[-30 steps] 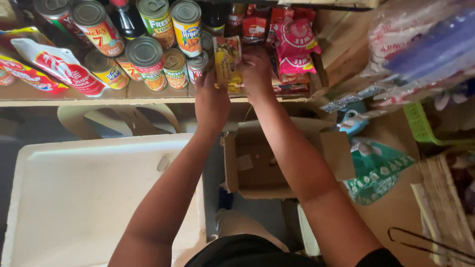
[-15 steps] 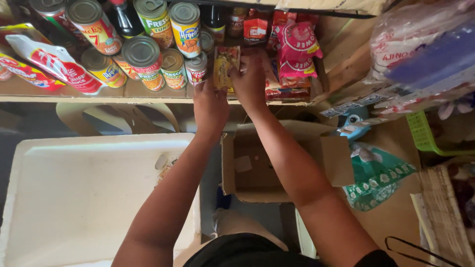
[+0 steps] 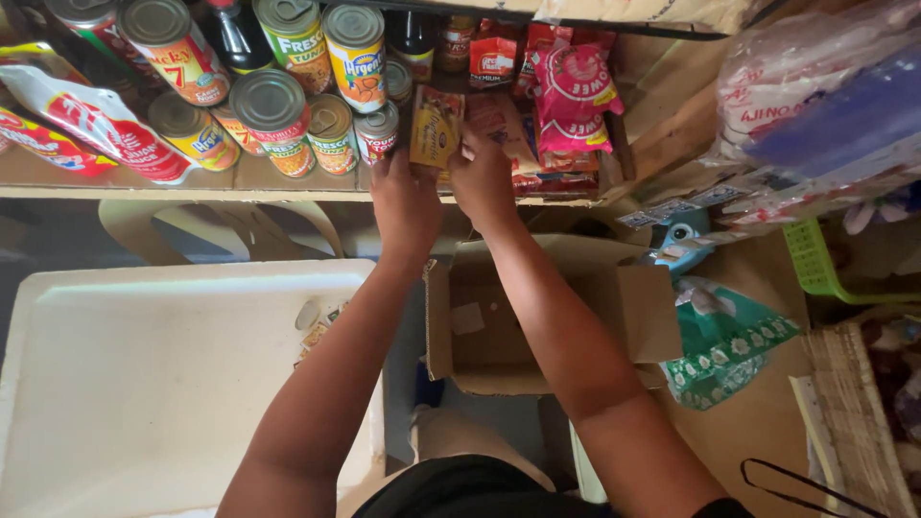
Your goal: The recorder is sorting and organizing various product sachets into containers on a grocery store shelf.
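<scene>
Both my hands are up at a wooden shelf point(image 3: 288, 177) stocked with goods. My left hand point(image 3: 405, 197) and my right hand point(image 3: 483, 177) together hold a small yellow sachet pack point(image 3: 435, 129) upright at the shelf's front edge, just right of a row of cans point(image 3: 288, 120). Pink and red snack packets point(image 3: 573, 91) stand immediately right of my right hand. More cans point(image 3: 355, 43) and dark bottles point(image 3: 230, 29) fill the back of the shelf.
Below my arms an open, nearly empty cardboard box point(image 3: 537, 321) sits on the floor. A white foam box lid point(image 3: 163, 384) lies at the left. A green patterned bag point(image 3: 724, 341) and bagged goods point(image 3: 825, 105) are at the right.
My hands have stayed at the shelf with the yellow pack, shifting it only slightly. The view has drifted a little.
</scene>
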